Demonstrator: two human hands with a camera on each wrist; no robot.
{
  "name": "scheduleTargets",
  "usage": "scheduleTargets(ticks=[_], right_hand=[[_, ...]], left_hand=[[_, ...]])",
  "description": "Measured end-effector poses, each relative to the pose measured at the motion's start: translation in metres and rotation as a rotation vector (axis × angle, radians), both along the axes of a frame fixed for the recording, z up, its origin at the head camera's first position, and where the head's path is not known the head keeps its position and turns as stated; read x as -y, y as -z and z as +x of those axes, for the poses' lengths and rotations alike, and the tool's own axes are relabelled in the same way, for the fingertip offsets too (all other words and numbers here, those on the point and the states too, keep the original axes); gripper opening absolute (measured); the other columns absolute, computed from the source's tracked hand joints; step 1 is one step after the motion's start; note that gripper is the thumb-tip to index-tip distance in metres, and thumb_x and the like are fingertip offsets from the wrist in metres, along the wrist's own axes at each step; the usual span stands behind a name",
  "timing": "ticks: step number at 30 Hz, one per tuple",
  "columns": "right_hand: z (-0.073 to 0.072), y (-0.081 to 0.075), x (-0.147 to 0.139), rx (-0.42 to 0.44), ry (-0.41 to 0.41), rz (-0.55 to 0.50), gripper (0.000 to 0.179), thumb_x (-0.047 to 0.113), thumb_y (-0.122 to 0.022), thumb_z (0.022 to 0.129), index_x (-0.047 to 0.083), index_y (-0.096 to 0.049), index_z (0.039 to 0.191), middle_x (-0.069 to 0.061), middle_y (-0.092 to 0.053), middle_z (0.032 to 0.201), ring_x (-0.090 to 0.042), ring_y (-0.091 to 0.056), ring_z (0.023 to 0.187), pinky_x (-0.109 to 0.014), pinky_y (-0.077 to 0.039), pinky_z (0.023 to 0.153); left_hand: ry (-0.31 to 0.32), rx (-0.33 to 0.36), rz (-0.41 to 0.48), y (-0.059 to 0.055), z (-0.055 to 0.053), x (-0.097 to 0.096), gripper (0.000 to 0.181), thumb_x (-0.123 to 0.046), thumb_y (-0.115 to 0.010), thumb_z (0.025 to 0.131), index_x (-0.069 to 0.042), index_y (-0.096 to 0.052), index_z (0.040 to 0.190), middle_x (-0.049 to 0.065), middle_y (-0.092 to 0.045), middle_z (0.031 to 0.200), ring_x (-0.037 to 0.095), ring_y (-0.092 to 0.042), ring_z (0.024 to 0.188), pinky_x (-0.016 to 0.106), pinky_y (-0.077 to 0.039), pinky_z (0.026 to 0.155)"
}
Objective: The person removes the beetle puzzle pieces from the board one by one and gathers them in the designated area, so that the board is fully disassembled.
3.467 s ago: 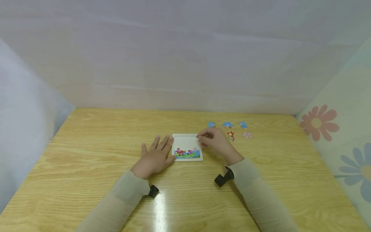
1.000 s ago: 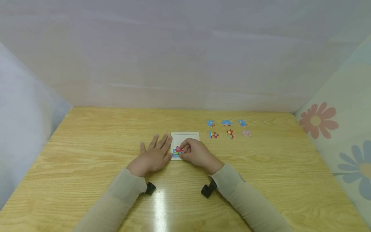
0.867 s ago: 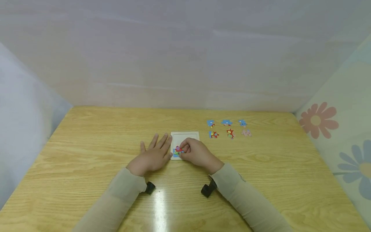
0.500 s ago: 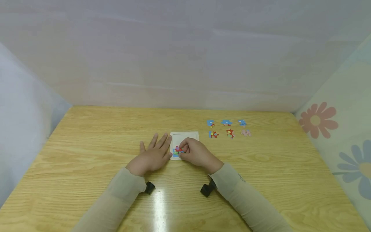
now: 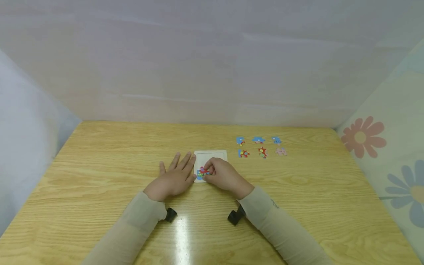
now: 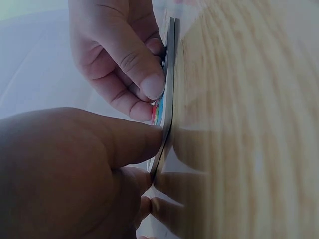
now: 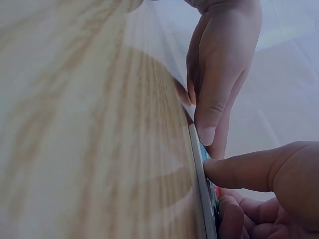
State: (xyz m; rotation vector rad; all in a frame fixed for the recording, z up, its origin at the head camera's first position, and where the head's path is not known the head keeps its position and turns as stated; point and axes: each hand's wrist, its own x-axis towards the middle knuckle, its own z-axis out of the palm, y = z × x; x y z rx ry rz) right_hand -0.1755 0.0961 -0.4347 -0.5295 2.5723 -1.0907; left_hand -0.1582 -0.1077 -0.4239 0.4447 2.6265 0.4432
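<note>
A white puzzle tray [image 5: 211, 151] lies on the table in the head view, with colourful puzzle pieces [image 5: 200, 175] along its near edge. My left hand [image 5: 172, 179] lies with fingers spread against the tray's left side. Its thumb presses the near left corner, as the left wrist view also shows. My right hand [image 5: 225, 175] reaches over the tray's near right part. Its curled fingers and thumb pinch a puzzle piece [image 5: 204, 170] in the near row, and they hide much of that row. In the right wrist view the thumb [image 7: 239, 172] touches the tray's near edge.
Several loose puzzle pieces lie in two rows to the right behind the tray, among them a red one [image 5: 263, 152], a pink one [image 5: 281, 151] and a blue one [image 5: 258, 140]. A pale cloth wall [image 5: 212, 73] rises behind the wooden table [image 5: 132, 143].
From the tray's right edge, my right hand has moved left and nearer, onto the near row of pieces. Over the last second it has hardly moved. My left hand stays at the tray.
</note>
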Motion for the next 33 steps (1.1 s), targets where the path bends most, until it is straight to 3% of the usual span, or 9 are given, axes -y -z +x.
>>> scheduleTargets(ticks=[16,23,27,33], right_hand=[[0.007,-0.003,0.002,-0.084,-0.020,0.045,0.016,0.011,-0.073,0.091,0.008,-0.061,0.101,0.000,-0.058,0.094,-0.014,-0.053,0.080,-0.030,-0.048,0.072],[0.003,0.000,-0.004,0.019,0.007,-0.091,0.006,0.011,-0.069,0.095,0.009,-0.065,0.099,0.000,-0.062,0.084,-0.013,-0.056,0.076,-0.028,-0.049,0.070],[-0.001,0.002,-0.009,0.050,0.014,-0.143,0.005,0.013,-0.065,0.098,0.008,-0.067,0.098,0.000,-0.065,0.089,-0.012,-0.059,0.080,-0.028,-0.051,0.073],[-0.006,-0.002,-0.017,0.180,0.051,-0.265,0.009,0.011,-0.064,0.100,0.003,-0.067,0.104,-0.008,-0.068,0.093,-0.017,-0.065,0.075,-0.030,-0.059,0.072]], left_hand=[[0.000,-0.004,-0.010,0.000,0.000,0.000,0.068,-0.043,-0.033,0.110,-0.017,-0.002,0.165,0.004,0.006,0.171,0.037,0.014,0.153,0.080,0.011,0.105],[-0.006,0.011,-0.002,0.001,0.000,0.000,0.068,-0.042,-0.034,0.110,-0.017,-0.002,0.164,0.004,0.007,0.171,0.037,0.015,0.153,0.078,0.012,0.107],[-0.004,0.012,0.001,-0.001,0.001,0.001,0.068,-0.042,-0.034,0.110,-0.017,-0.002,0.164,0.005,0.007,0.170,0.037,0.015,0.153,0.079,0.012,0.107],[-0.004,0.006,-0.010,-0.001,0.000,0.000,0.069,-0.044,-0.035,0.110,-0.018,-0.002,0.165,0.003,0.006,0.171,0.037,0.014,0.154,0.079,0.010,0.107]])
